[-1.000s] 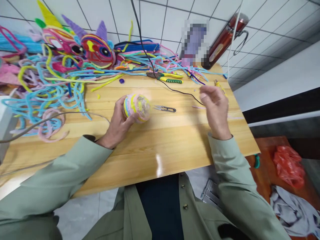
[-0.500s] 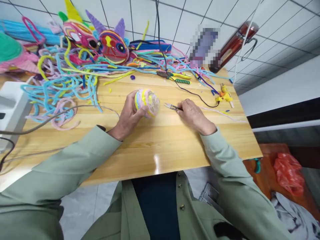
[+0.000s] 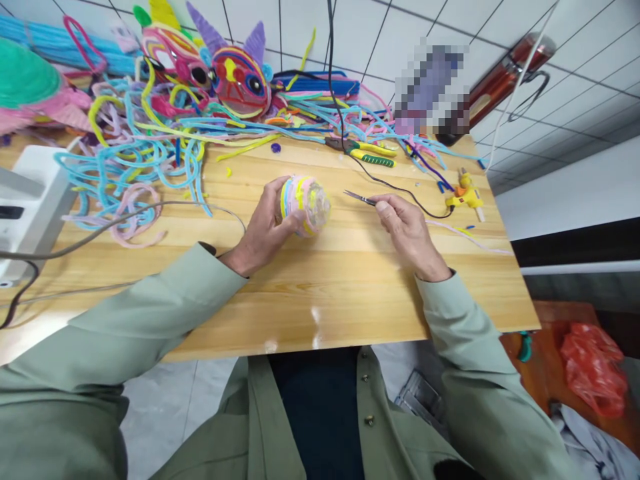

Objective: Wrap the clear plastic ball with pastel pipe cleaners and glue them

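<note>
My left hand [image 3: 265, 230] is wrapped round a clear plastic bottle piece [image 3: 313, 203] banded with yellow, pink and blue pipe cleaners. Its clear, bumpy end faces right, towards my other hand. My right hand [image 3: 407, 230] holds slim tweezers [image 3: 359, 197] with dark grips between thumb and fingers. Their metal tips point left at the bottle piece, with a gap between them. Beyond both hands lie pliers [image 3: 363, 152] with green and yellow handles. Right of my right hand sits a yellow hot glue gun [image 3: 465, 197].
Tangled pipe cleaners [image 3: 133, 150] cover the back left of the wooden table [image 3: 300, 300]. Two colourful horned masks [image 3: 243, 83] stand against the tiled wall. A white box [image 3: 40, 200] with cables is at the left, a red flask [image 3: 500, 87] at the back right.
My right hand has raised the tweezers off the tabletop and turned them, their tips now closer together. My left hand keeps its hold on the bottle piece. The view has shifted slightly.
</note>
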The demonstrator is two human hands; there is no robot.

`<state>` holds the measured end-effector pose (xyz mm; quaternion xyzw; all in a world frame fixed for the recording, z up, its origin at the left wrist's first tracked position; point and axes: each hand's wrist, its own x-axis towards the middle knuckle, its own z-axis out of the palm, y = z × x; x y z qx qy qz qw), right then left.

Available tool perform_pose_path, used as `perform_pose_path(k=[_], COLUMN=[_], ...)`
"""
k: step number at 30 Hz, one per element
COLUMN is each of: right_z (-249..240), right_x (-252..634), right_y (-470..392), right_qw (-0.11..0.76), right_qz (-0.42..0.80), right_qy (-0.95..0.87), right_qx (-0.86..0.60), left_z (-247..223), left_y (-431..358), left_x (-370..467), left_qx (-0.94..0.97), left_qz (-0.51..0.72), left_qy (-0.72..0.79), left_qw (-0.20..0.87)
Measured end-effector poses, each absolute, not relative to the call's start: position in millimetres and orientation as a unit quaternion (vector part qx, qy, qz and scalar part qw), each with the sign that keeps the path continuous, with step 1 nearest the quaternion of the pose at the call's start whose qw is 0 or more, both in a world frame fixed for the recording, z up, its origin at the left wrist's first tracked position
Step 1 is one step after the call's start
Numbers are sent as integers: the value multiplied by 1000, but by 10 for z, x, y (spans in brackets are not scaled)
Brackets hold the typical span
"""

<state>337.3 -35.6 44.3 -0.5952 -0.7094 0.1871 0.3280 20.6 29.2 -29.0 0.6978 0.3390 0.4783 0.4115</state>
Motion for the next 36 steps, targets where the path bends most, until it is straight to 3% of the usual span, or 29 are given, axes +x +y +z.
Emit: perform_pose_path(k=[2, 7, 9, 12, 16, 19, 28, 36], right_z=[385, 293, 302, 360, 553, 704, 574, 499], right_x=[3376, 3271, 3228, 3234, 3243, 3105, 2760, 2682], right_y=[-367, -446, -464, -457, -466, -502, -420, -474], right_qw=[278, 58, 23, 63, 238, 304, 268, 235], right_qz=[163, 63, 52, 58, 81, 91, -19, -34], right_qy=[-719, -734, -749, -763, -753, -769, -836, -845], right_qx=[-616, -673, -660, -641, -608, -554, -479, -480], left_z=[-275, -237, -231, -236, -247, -235, -147, -167], left_y=[284, 273, 272, 271, 269, 268, 210, 214], left_x=[214, 237, 244, 253, 259, 255, 267, 232], left_qx=[699, 706, 704, 699, 699, 706, 719, 738], left_qz=[479, 479, 481, 487, 490, 481, 452, 443], left_qy=[334, 327, 326, 326, 321, 325, 344, 338], left_qw=[412, 407, 409, 411, 409, 406, 400, 382])
